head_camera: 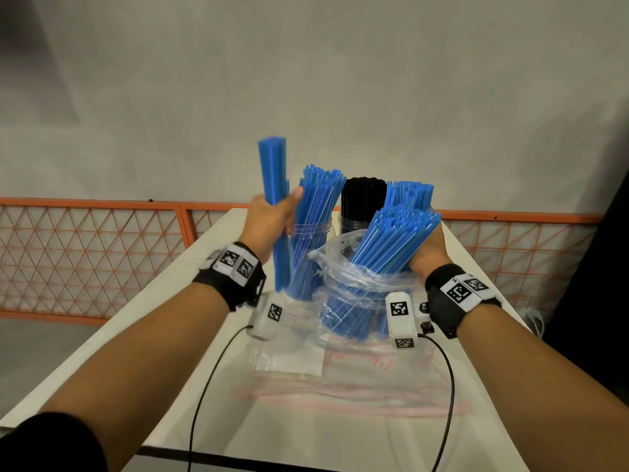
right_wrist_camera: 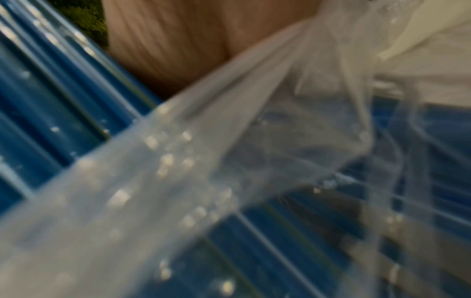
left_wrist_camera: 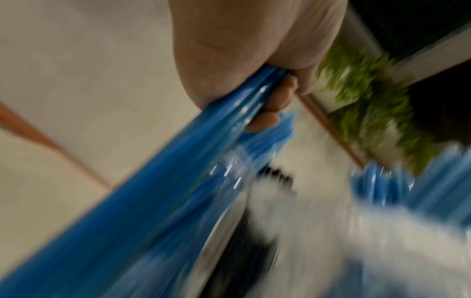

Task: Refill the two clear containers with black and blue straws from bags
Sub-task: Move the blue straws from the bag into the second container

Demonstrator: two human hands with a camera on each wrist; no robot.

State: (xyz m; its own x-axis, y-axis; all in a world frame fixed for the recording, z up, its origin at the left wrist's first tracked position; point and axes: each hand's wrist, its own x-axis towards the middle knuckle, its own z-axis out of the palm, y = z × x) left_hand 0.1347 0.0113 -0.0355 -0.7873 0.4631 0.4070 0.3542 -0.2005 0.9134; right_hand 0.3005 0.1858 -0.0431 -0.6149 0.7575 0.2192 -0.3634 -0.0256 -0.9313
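My left hand (head_camera: 272,212) grips an upright bundle of blue straws (head_camera: 276,206) just left of a clear container (head_camera: 311,253) part-filled with loose blue straws. The left wrist view shows my fingers (left_wrist_camera: 275,104) curled round that bundle (left_wrist_camera: 178,171). My right hand (head_camera: 430,248) holds a clear plastic bag (head_camera: 354,284) of blue straws (head_camera: 391,240) standing on the table. The right wrist view, blurred, shows the bag's film (right_wrist_camera: 203,161) over blue straws (right_wrist_camera: 51,113). Behind stands a second clear container (head_camera: 357,226) packed with black straws (head_camera: 363,195). More blue straws (head_camera: 410,194) rise at the back right.
A flat empty plastic bag (head_camera: 340,379) with pink print lies on the white table (head_camera: 306,434) near me. Two black cables (head_camera: 204,386) cross the table. An orange mesh fence (head_camera: 85,253) runs behind the table, with a pale wall above.
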